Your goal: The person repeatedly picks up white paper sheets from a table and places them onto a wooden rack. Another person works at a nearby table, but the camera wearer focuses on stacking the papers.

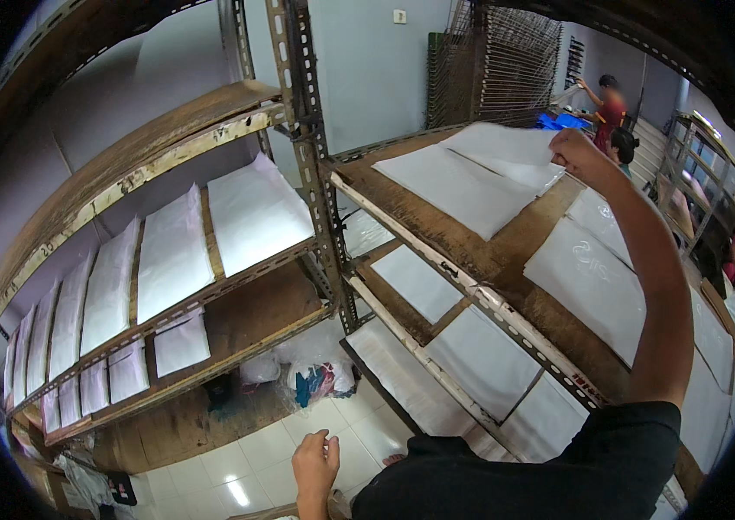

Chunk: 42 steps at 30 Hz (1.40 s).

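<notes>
My right arm reaches out over the top shelf board on the right. My right hand [577, 152] is closed in a pinch on the corner of a thin white sheet [501, 146], whose near edge is lifted and curved. Beneath it lies a flat white stack [458, 188] on the brown board [506, 260]. Low in the middle, my left hand [315, 462] hangs above the tiled floor, fingers loosely bent and a little apart, with nothing visible in it. Closer to my right arm, another white stack [588, 282] with a shiny surface rests on the same board.
A metal rack [298, 113] on the left bears several white stacks [259, 212]. Lower right shelves hold more white stacks [484, 362]. Bundled plastic and cloth [320, 381] lie on the floor [263, 459]. Farther back are a person in dark red [610, 117] and a wire rack [519, 69].
</notes>
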### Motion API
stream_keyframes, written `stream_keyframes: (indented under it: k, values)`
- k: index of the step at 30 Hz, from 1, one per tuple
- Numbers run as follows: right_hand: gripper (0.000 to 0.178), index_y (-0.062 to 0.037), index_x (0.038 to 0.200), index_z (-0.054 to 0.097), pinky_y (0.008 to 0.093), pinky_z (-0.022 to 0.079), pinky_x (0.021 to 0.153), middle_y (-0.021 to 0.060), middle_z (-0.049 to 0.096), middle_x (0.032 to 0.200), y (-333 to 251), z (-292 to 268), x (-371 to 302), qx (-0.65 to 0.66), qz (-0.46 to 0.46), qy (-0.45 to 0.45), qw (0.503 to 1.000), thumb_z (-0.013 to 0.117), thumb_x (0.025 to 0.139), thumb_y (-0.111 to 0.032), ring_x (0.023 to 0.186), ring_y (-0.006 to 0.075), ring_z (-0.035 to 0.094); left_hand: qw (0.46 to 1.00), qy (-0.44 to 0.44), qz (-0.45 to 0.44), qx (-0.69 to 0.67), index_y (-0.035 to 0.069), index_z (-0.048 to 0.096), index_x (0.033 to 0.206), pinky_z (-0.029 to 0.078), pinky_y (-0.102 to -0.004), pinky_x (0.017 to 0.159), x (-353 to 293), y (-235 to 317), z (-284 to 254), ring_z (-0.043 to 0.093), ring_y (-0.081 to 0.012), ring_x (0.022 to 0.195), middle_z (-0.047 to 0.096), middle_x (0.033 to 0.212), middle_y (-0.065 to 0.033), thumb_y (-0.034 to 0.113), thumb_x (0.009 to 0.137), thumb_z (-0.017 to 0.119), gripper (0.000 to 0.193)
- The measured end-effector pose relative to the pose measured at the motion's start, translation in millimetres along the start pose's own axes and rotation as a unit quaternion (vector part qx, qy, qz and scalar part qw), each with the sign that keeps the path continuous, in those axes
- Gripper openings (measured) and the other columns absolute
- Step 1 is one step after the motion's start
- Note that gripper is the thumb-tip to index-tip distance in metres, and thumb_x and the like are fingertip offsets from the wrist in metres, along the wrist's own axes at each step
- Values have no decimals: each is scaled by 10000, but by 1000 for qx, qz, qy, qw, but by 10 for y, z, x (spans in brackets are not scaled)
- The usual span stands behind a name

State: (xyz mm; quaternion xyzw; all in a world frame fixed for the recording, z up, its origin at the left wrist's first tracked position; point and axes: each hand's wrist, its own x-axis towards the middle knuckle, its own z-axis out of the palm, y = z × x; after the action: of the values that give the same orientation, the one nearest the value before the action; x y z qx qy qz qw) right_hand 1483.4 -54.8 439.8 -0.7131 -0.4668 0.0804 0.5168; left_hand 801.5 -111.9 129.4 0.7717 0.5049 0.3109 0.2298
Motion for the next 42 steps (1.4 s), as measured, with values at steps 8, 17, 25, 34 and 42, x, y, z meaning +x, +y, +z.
stream_keyframes:
  k: [8,17,25,34,42]
  values:
    - [148,-20,726,572,255,291,348,81,585,647,-10,52,-36,-243,70,-159,954,570,860,-82,423,103,450,999,-37,-4,1,17,687,975,517,-376,611,-17,-87,133,645,-269,634,657,793,-130,169,849,675,197]
    - [121,-26,790,604,298,429,462,73,609,720,-214,212,-214,-154,85,-54,983,569,843,-128,560,144,543,999,-49,-6,10,16,683,980,520,-384,613,-46,-132,145,648,-274,633,656,796,-136,169,853,675,199]
    - [165,-31,679,604,321,391,406,70,568,606,-141,170,-104,-249,92,-109,958,561,817,-113,470,150,504,999,-50,-10,11,18,681,982,524,-386,616,-85,-141,149,654,-275,631,661,814,-139,174,851,678,203]
    - [138,-13,712,712,390,547,593,186,674,738,-2,41,38,-618,-75,-215,753,645,749,-127,623,296,667,998,-56,-8,10,15,679,981,527,-385,619,-117,-83,211,662,-276,644,665,832,-148,173,853,677,203]
    - [247,12,905,653,462,508,767,222,653,889,-963,288,-152,-552,-89,-101,823,589,849,-220,851,357,645,999,-49,-7,16,23,679,976,525,-388,614,-208,6,264,655,-269,633,660,825,-138,178,858,673,195]
